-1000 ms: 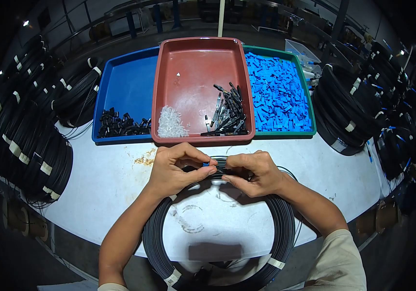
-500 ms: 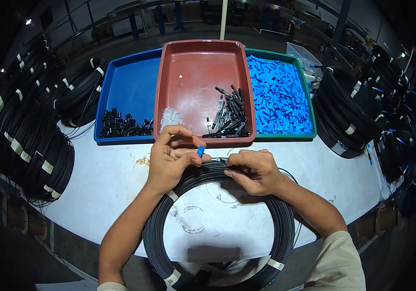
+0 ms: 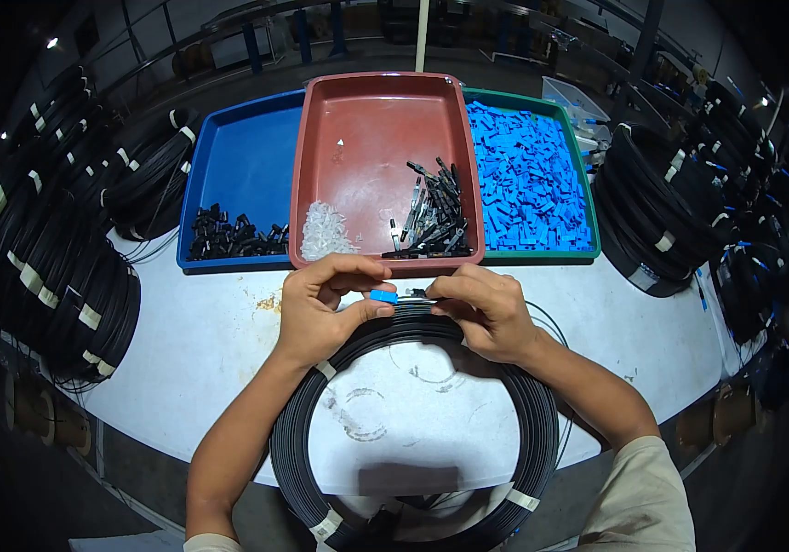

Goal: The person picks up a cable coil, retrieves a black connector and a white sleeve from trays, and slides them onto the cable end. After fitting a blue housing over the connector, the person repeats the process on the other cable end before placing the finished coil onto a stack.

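My left hand [image 3: 324, 308] pinches a small blue plastic piece [image 3: 383, 296] between thumb and fingers. My right hand [image 3: 482, 308] grips the thin black cable end [image 3: 417, 294] just right of that piece, its tip almost touching it. Both hands hover over the top of a large black cable coil [image 3: 298, 432] lying flat on the white table [image 3: 201, 368], bound with white tape.
Three trays stand behind the hands: a blue tray [image 3: 238, 156] with black parts, a red tray [image 3: 367, 120] with clear bits and black connectors, a green tray [image 3: 588, 198] full of blue pieces. Stacks of black cable coils [image 3: 54, 267] crowd the left and right [image 3: 661, 202] sides.
The left hand lifted the blue piece away from the cable, then turned it level and brought it back to the cable end. The right hand shifted slightly up and left.
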`<move>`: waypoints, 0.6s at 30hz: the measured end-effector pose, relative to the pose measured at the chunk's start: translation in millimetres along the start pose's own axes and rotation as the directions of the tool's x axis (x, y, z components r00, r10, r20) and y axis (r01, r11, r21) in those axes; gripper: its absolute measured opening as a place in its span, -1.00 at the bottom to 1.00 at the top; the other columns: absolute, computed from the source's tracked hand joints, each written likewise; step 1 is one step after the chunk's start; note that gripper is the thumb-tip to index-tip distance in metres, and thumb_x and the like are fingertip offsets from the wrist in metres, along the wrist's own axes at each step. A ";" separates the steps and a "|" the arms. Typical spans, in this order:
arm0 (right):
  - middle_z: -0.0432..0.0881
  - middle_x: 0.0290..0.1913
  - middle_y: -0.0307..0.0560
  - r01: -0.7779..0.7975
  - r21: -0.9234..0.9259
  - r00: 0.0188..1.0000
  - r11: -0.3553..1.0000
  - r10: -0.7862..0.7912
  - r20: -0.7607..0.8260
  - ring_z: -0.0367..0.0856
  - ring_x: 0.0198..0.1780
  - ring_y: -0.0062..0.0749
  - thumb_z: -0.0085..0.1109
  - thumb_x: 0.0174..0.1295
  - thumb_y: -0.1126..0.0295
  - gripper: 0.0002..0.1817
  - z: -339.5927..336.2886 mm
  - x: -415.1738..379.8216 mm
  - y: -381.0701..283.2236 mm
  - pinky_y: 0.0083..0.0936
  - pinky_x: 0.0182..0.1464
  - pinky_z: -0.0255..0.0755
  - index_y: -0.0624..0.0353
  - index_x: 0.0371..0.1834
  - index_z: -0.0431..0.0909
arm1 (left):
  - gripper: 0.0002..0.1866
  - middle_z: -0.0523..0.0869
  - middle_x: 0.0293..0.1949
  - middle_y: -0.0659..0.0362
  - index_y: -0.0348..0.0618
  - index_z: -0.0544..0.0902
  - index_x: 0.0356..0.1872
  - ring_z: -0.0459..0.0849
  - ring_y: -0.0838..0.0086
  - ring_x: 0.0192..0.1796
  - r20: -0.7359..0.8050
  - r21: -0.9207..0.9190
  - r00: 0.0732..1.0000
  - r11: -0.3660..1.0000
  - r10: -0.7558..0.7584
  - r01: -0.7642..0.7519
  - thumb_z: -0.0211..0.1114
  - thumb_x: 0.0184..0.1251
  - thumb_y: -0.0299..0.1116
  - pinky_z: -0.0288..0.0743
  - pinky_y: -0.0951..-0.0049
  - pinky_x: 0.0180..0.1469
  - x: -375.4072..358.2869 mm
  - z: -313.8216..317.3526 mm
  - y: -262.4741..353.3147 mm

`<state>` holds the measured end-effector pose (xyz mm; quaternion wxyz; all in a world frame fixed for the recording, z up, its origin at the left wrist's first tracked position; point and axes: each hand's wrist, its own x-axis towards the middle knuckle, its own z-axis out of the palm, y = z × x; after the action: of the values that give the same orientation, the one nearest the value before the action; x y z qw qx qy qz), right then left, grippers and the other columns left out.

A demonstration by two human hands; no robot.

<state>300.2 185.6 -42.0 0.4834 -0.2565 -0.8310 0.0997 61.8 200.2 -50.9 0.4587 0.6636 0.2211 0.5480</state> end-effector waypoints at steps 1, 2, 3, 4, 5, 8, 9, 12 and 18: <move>0.58 -0.43 -0.15 -0.002 -0.015 1.000 1.000 0.002 0.002 0.58 -0.52 -0.33 0.36 0.11 0.60 -0.74 -0.2 -1.2 1.2 -0.40 -0.50 0.42 0.15 -0.11 0.68 | -0.54 0.73 -0.05 -0.04 -0.35 0.62 -0.01 0.79 0.34 -0.02 -0.029 -0.003 0.999 1.000 -0.028 0.028 0.55 0.02 -0.75 0.72 0.38 0.11 -0.3 0.9 1.1; 0.59 -0.42 -0.15 -0.004 -0.030 1.000 1.000 0.004 0.005 0.59 -0.51 -0.32 0.35 0.10 0.62 -0.72 -0.6 -2.0 1.7 -0.39 -0.49 0.44 0.13 -0.10 0.69 | -0.54 0.73 -0.05 -0.04 -0.35 0.62 -0.01 0.79 0.34 -0.02 -0.029 -0.003 0.999 1.000 -0.029 0.029 0.55 0.02 -0.75 0.72 0.38 0.11 -0.2 0.5 0.5; 0.59 -0.42 -0.15 -0.005 -0.029 1.000 1.000 0.005 0.005 0.59 -0.51 -0.32 0.35 0.10 0.62 -0.72 -1.1 -2.3 1.4 -0.39 -0.49 0.44 0.13 -0.10 0.69 | -0.49 0.73 -0.05 -0.03 -0.35 0.60 0.04 0.80 0.34 -0.02 -0.008 0.030 1.000 1.000 0.000 0.000 0.55 0.01 -0.76 0.72 0.39 0.11 0.1 -0.5 -0.5; 0.58 -0.43 -0.16 -0.009 -0.051 1.000 0.999 0.010 0.013 0.59 -0.51 -0.33 0.35 0.07 0.62 -0.70 -1.6 -2.2 0.7 -0.39 -0.50 0.43 0.12 -0.11 0.70 | -0.44 0.73 -0.05 -0.03 -0.34 0.57 0.10 0.80 0.34 -0.02 0.014 0.062 1.000 0.998 0.028 -0.029 0.54 0.01 -0.76 0.72 0.41 0.10 0.3 -1.1 -1.1; 0.58 -0.44 -0.17 -0.012 -0.073 1.000 0.997 0.014 0.020 0.59 -0.51 -0.34 0.35 0.04 0.62 -0.69 -1.9 -2.1 0.5 -0.39 -0.50 0.43 0.10 -0.12 0.71 | -0.44 0.73 -0.05 -0.03 -0.34 0.57 0.10 0.80 0.34 -0.02 0.015 0.062 0.999 0.998 0.028 -0.029 0.54 0.01 -0.76 0.72 0.41 0.10 0.0 -0.4 -0.7; 0.55 -0.46 -0.20 0.017 -0.145 0.998 0.989 -0.009 0.054 0.57 -0.52 -0.36 0.37 -0.03 0.60 -0.67 -1.9 -4.1 1.6 -0.40 -0.52 0.40 0.08 -0.14 0.72 | -0.42 0.73 -0.05 -0.03 -0.34 0.56 0.10 0.80 0.35 -0.03 0.026 0.093 0.998 0.994 0.055 -0.057 0.55 0.00 -0.76 0.73 0.42 0.09 1.4 3.4 2.7; 0.55 -0.46 -0.20 0.014 -0.143 0.999 0.990 -0.007 0.053 0.57 -0.52 -0.36 0.37 -0.03 0.60 -0.67 -1.4 -4.7 1.5 -0.40 -0.52 0.40 0.08 -0.14 0.72 | -0.46 0.74 -0.06 -0.01 -0.33 0.58 0.09 0.80 0.38 -0.02 0.020 0.102 0.998 0.992 0.066 -0.068 0.54 0.02 -0.74 0.73 0.43 0.09 1.7 4.2 3.9; 0.53 -0.47 -0.22 0.041 -0.170 0.998 0.985 -0.032 0.054 0.56 -0.53 -0.38 0.39 -0.05 0.56 -0.67 -1.0 -3.9 1.6 -0.41 -0.54 0.37 0.04 -0.16 0.73 | -0.50 0.76 -0.09 0.02 -0.33 0.61 0.06 0.80 0.41 -0.02 0.023 0.142 0.996 0.986 0.085 -0.088 0.55 0.04 -0.71 0.73 0.44 0.08 2.0 5.2 4.9; 0.53 -0.49 -0.24 0.085 -0.206 0.993 0.975 -0.066 0.096 0.56 -0.54 -0.36 0.41 -0.04 0.52 -0.69 -2.5 -4.0 0.7 -0.38 -0.54 0.37 0.02 -0.16 0.74 | -0.51 0.76 -0.15 0.05 -0.32 0.59 0.01 0.80 0.42 -0.06 0.079 0.235 0.987 0.960 0.139 -0.154 0.59 0.01 -0.68 0.73 0.44 0.04 -1.0 2.3 0.1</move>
<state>304.2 183.9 -44.0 0.4197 -0.2698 -0.8666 0.0042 63.6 198.5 -51.2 0.3399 0.7454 0.2216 0.5289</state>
